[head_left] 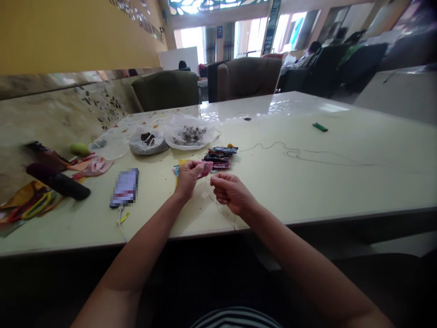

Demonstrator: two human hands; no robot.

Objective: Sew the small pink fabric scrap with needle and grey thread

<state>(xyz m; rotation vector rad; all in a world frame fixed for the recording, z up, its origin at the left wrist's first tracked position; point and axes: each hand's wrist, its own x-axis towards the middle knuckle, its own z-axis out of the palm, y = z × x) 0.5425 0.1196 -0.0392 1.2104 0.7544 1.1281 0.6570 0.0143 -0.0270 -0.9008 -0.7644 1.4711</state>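
Note:
My left hand point(189, 176) pinches a small piece of pink fabric point(205, 168) above the near part of the table. Close beside it on the right, my right hand point(229, 190) is closed with thumb and forefinger pressed together; whatever lies between those fingertips is too small to make out. A thin thread point(218, 207) hangs below the hands towards the table's front edge. Just beyond them lies a stack of dark patterned fabric pieces point(220, 155). Something yellow and blue point(176, 169) shows partly behind my left hand.
Two plastic bags, one with dark bits point(147, 139) and one with whitish bits point(193, 134), stand at the back. A phone point(124, 187) with a cable, a black cylindrical object point(58, 181) and scissors point(37, 204) lie left. Loose thread point(293, 152) and a green object point(320, 127) lie right.

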